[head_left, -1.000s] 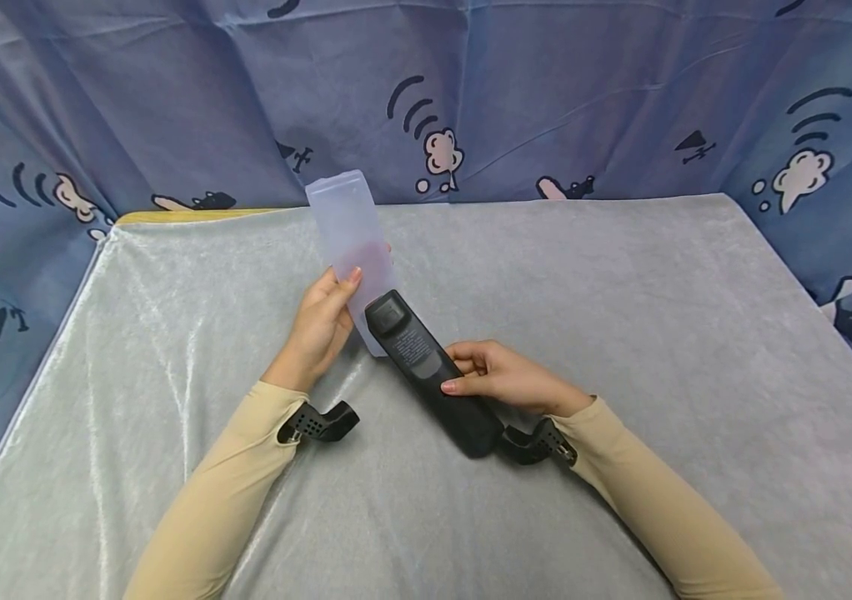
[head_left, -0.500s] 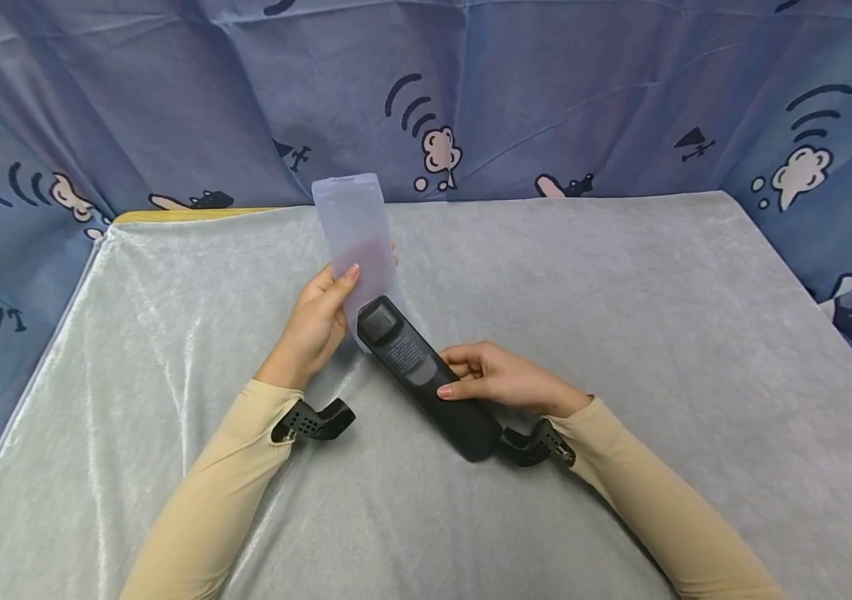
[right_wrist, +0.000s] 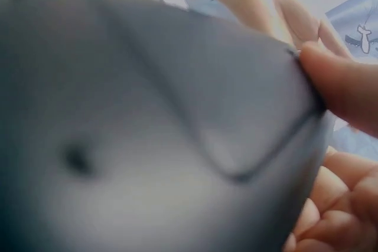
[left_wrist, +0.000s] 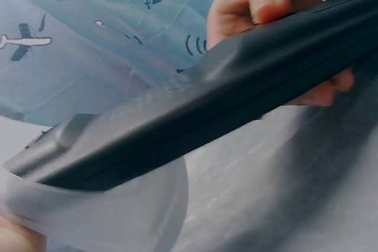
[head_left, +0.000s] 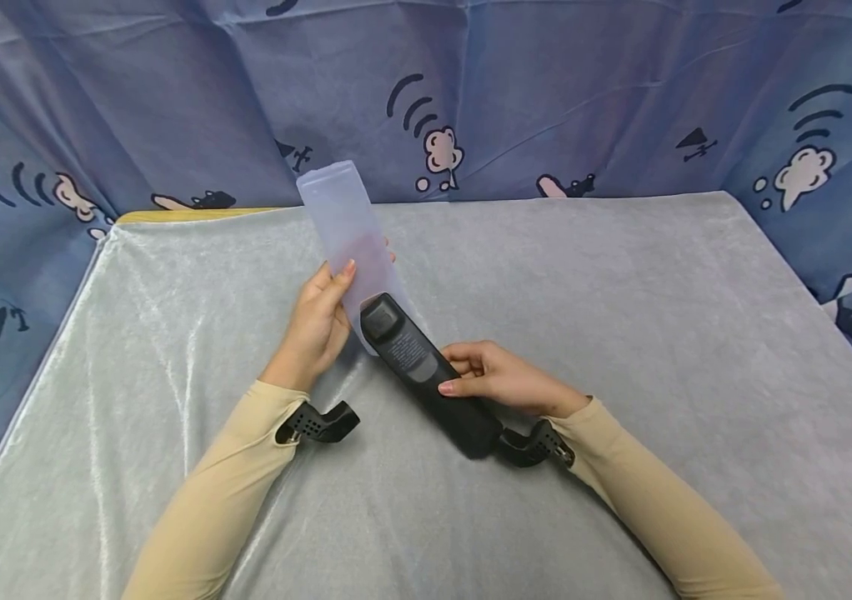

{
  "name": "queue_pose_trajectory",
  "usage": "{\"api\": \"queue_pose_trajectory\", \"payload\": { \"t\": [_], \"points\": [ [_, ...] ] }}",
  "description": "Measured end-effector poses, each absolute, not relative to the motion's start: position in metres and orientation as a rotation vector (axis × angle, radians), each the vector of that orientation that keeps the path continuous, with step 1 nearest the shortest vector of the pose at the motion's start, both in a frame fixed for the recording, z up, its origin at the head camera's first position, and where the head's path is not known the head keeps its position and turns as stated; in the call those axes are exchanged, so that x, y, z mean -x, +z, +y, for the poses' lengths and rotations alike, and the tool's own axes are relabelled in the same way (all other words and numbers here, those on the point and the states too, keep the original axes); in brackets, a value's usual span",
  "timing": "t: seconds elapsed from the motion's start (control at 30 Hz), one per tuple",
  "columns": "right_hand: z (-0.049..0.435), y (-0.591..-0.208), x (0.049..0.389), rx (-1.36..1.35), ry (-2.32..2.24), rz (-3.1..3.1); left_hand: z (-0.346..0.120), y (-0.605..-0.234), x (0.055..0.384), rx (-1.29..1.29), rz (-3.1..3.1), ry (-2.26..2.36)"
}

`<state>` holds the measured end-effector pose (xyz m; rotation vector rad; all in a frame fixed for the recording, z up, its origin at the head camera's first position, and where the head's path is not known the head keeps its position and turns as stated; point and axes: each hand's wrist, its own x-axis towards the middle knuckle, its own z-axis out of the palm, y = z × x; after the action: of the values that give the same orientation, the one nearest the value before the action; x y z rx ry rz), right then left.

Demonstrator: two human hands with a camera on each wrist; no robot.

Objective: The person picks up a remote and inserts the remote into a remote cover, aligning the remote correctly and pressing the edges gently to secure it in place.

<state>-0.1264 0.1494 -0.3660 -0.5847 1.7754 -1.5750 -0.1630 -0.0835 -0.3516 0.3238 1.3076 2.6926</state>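
My left hand (head_left: 317, 325) pinches a translucent, whitish flat sleeve (head_left: 338, 204), thumb in front and fingers behind. The sleeve leans up and to the left. My right hand (head_left: 504, 379) grips a long black remote control (head_left: 426, 375) by its middle, with the thumb on the labelled face. The remote's upper left end lies at the lower part of the sleeve. In the left wrist view, that end of the remote control (left_wrist: 153, 128) meets the edge of the sleeve (left_wrist: 130, 216); how far it is inside cannot be told. In the right wrist view the remote control (right_wrist: 236, 104) is blurred and close.
A pale grey velvety cloth (head_left: 621, 317) covers the table. Blue printed curtains (head_left: 583, 92) stand behind it and at both sides. A yellow strip (head_left: 193, 215) shows along the back left edge. Each wrist carries a black camera mount (head_left: 321, 421).
The sleeve swung more upright half a second ago and now tilts left again. The remote control shifted slightly left, then slightly back. Both hands keep their holds.
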Motion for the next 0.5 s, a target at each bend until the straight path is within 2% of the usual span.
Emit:
{"api": "queue_pose_trajectory", "payload": {
  "t": [0.3, 0.5],
  "points": [
    [0.151, -0.367, 0.127, 0.534, -1.604, 1.789, -0.079, -0.361, 0.161, -0.103, 1.197, 2.654],
    [0.151, -0.366, 0.127, 0.500, -1.618, 1.788, -0.077, -0.367, 0.163, -0.125, 1.201, 2.538]
  ]
}}
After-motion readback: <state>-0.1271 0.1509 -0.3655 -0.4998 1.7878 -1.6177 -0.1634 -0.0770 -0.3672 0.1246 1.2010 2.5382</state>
